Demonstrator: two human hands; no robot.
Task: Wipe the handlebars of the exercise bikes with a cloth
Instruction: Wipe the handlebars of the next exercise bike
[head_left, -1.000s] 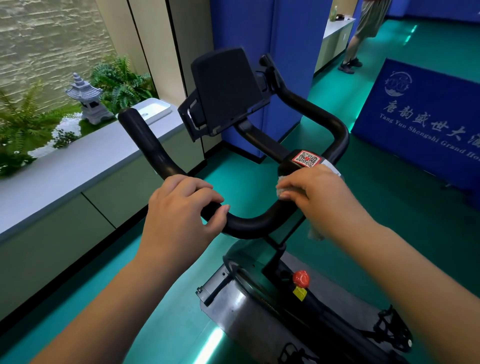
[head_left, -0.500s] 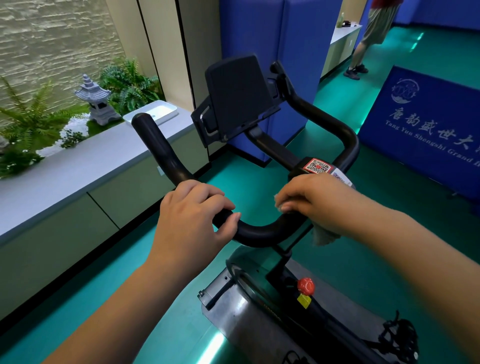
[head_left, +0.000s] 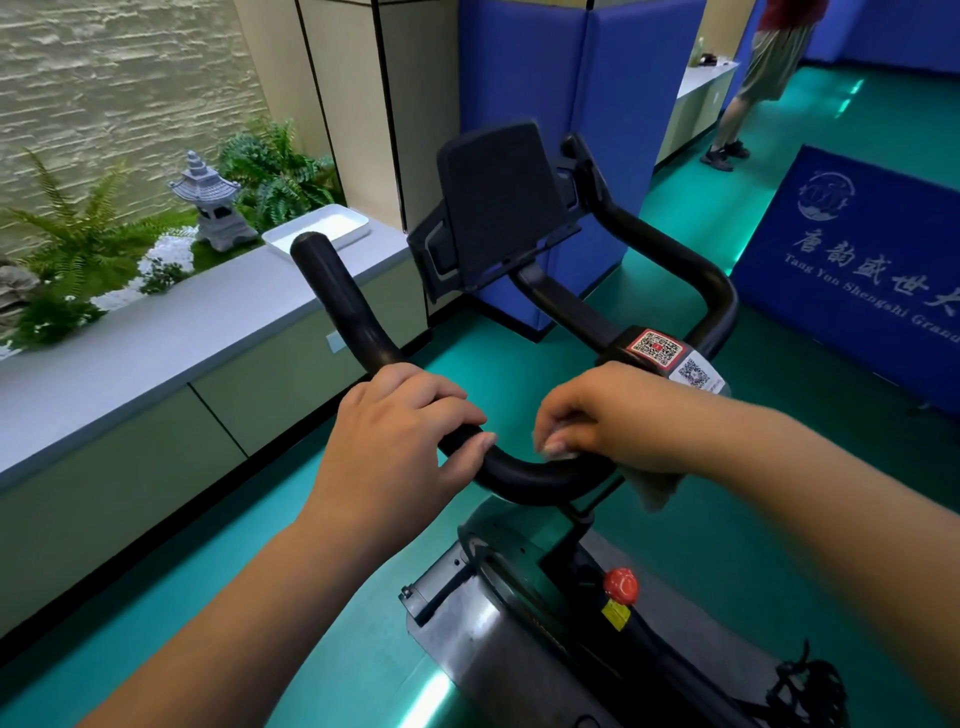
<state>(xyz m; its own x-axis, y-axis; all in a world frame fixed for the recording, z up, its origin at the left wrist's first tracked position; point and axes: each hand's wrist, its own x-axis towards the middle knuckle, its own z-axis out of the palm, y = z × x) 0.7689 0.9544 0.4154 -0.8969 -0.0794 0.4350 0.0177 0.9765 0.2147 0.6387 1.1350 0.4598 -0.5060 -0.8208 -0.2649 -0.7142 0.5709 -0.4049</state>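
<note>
right hand (head_left: 618, 415) clamped on a pale cloth (head_left: 655, 487), pressing it onto the near curve of the handlebar (head_left: 524, 475), fingers curled over the top; a loose tail of cloth hangs below the bar under the wrist

left hand (head_left: 400, 436) wrapped round the same bar just left of that, thumb tip on the front face, no cloth in it, looks like it's just steadying the bike

outward: left horn of the bar rises up-left toward the window ledge, right arm loops up behind the tablet holder (head_left: 498, 208); QR stickers (head_left: 655, 347) sit on the centre clamp right beside the right knuckles

risks, my read:
- cloth pass drifts onto the stickers, snags an edge and peels it
- dangling tail means a loose hold on the cloth, could slip out mid-stroke
- patch under the left palm gets skipped unless that hand shifts
- both horns probably still to do
</note>
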